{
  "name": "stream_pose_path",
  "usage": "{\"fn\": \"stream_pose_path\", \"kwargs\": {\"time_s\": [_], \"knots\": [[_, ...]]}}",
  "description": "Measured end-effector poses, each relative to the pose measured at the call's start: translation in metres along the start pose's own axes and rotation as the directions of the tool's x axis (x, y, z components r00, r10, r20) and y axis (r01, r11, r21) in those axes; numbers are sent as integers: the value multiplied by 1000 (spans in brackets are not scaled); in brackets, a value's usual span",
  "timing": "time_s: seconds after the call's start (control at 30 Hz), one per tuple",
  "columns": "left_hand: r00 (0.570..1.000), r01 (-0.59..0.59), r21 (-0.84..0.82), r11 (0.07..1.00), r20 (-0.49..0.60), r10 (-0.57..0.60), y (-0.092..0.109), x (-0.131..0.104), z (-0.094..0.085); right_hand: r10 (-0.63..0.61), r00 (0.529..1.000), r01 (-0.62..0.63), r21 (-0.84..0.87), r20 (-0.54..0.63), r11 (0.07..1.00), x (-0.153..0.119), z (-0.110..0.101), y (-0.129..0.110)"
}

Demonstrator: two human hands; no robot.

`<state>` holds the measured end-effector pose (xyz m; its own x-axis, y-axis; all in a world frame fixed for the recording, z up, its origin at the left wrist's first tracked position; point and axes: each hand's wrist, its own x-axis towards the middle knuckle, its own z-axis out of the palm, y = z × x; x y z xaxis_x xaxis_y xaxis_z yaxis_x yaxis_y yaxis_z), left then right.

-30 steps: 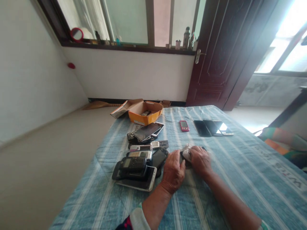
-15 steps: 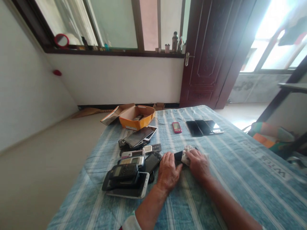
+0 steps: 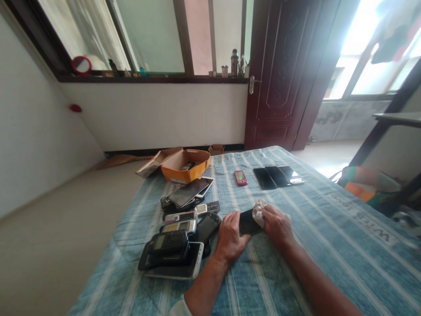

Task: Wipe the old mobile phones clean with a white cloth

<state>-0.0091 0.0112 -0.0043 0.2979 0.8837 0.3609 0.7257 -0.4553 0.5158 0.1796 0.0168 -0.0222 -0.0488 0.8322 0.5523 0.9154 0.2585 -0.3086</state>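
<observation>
Right fingers (image 3: pixel 269 213) curled over cloth (image 3: pixel 258 211), left hand (image 3: pixel 229 238) holding phone (image 3: pixel 246 221)

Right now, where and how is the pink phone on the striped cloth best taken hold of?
Pinch the pink phone by its two long edges, probably from above and the near side: it lies flat, screen up, long edges running roughly away from the camera, with a gap between it and the row of phones to its right.

The left sleeve (image 3: pixel 180 308) (just its end shows) looks pale.
</observation>
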Motion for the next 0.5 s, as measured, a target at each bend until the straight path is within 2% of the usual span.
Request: {"fn": "stream_pose_path", "kwargs": {"time_s": [0.1, 0.2, 0.3, 0.37, 0.5], "knots": [[999, 7, -48, 999, -47, -9, 0, 0, 2, 66, 998, -66, -10, -24, 998, 3, 0, 4], [995, -54, -44, 998, -83, 51, 2, -1, 5, 65, 990, -64, 12, -125, 998, 7, 2, 2], [986, -135, 37, 990, -97, 138, 2, -3, 9, 2, 965, 10, 45, -263, 999, 10, 5, -4], [978, -174, 84, 981, -103, 182, 2, -5, 13, -54, 948, 82, 79, -314, 993, 10, 7, -13], [957, -241, 58, 969, -151, 247, 2, -8, 16, -176, 937, 229, 152, -303, 961, 5, 10, -40]]}}
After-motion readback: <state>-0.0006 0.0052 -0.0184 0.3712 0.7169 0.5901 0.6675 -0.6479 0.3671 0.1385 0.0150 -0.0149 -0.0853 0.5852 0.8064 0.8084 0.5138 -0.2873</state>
